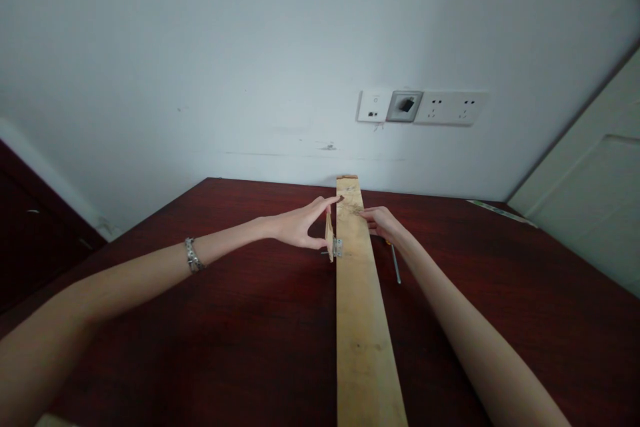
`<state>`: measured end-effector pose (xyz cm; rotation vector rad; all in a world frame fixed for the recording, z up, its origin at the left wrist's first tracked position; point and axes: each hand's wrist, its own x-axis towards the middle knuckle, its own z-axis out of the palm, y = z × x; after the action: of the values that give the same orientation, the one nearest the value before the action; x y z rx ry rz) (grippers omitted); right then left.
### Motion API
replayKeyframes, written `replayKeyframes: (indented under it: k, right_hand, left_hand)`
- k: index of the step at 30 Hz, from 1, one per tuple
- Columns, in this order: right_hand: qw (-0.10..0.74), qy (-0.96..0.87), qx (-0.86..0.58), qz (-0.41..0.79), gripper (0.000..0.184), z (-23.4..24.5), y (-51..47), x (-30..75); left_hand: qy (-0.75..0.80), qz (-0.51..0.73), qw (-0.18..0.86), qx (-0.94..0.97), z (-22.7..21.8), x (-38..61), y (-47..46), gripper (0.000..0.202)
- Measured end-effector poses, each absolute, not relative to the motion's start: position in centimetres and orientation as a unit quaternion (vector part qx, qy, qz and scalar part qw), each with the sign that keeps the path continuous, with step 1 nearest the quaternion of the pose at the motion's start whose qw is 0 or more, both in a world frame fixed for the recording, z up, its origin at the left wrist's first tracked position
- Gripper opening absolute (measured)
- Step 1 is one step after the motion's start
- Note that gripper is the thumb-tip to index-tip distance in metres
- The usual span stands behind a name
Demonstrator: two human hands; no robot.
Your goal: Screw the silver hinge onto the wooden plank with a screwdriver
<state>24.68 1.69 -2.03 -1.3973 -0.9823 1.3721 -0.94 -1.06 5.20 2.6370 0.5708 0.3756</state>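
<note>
A long pale wooden board (361, 300) runs away from me across the dark red table. At its left edge, a small metal hinge (339, 247) joins it to a short thin wooden piece (329, 235). My left hand (299, 223) spans that piece, thumb against its near part and index fingertip over the board near a dark mark. With fingers curled together, my right hand (383, 221) grips the board's right edge near the far end. Just below this hand a screwdriver (395, 264) shows its metal shaft; its handle is mostly hidden.
The dark red tabletop (240, 347) meets a white wall (250, 67) carrying sockets and switches (423, 107). A flat pale strip (503, 212) lies at the back right, near a white panelled door (595, 173). Something pale shows at the bottom left edge.
</note>
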Motion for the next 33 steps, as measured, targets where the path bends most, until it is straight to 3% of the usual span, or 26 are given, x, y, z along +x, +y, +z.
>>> replayKeyframes:
  k: [33]
  right_hand:
    - [0.468, -0.396, -0.553, 0.565, 0.013, -1.9, 2.0, 25.0]
  left_hand:
    - [0.292, -0.110, 0.133, 0.941, 1.7, -3.9, -0.3, 0.107]
